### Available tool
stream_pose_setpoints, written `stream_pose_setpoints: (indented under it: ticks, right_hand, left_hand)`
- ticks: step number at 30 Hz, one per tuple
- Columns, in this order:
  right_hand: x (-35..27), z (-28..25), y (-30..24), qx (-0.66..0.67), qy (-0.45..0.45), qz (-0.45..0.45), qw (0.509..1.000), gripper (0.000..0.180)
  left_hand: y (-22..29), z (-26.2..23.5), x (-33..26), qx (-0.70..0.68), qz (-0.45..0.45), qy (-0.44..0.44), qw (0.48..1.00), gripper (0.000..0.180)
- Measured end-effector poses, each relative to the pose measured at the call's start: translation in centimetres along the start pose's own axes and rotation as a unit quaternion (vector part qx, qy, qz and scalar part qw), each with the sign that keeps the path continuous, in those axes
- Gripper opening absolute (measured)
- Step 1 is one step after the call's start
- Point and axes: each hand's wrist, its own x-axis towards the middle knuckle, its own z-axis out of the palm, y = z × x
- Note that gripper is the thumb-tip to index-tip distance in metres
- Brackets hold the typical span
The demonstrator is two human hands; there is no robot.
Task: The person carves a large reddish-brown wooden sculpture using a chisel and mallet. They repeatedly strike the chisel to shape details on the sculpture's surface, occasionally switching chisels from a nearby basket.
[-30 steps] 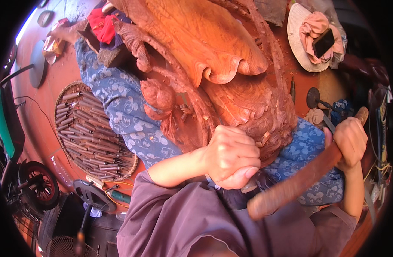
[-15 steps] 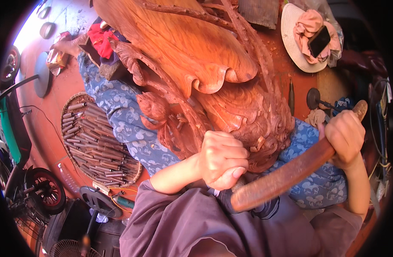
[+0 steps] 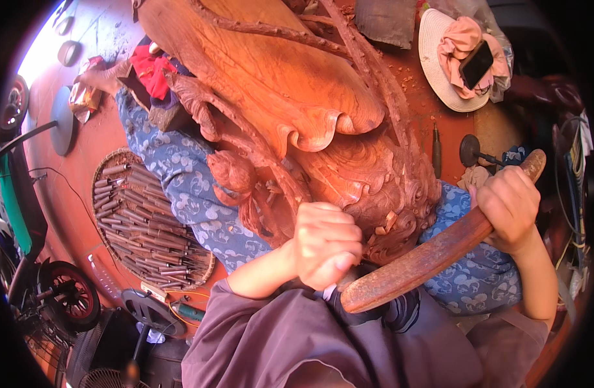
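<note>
Fingers curl tightly, right hand round a curved brown wooden mallet, left hand round a mostly hidden handle, with a reddish wooden carving just beyond, smooth farther off, seemingly unfinished nearer.

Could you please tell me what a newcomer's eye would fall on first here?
Probably the big orange carved wood, filling the upper middle. Next might come the curved wooden stick, slanting across the lower right in the right hand. The round basket packed with dark-handled tools, on the floor at left, also stands out.
</note>
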Motion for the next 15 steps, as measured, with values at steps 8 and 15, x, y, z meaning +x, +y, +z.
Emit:
stream_pose_setpoints:
  ticks: [8,15]
  right_hand:
    - [0.2,0.0,0.0,0.021,-0.003,0.003,1.000,0.022]
    - [0.2,1.1,0.9,0.061,0.013,-0.031,0.998,0.020]
  left_hand:
    - [0.0,0.2,-0.4,0.013,-0.021,-0.015,1.000,0.021]
    - [0.0,0.9,-0.5,0.103,-0.044,-0.014,0.994,0.024]
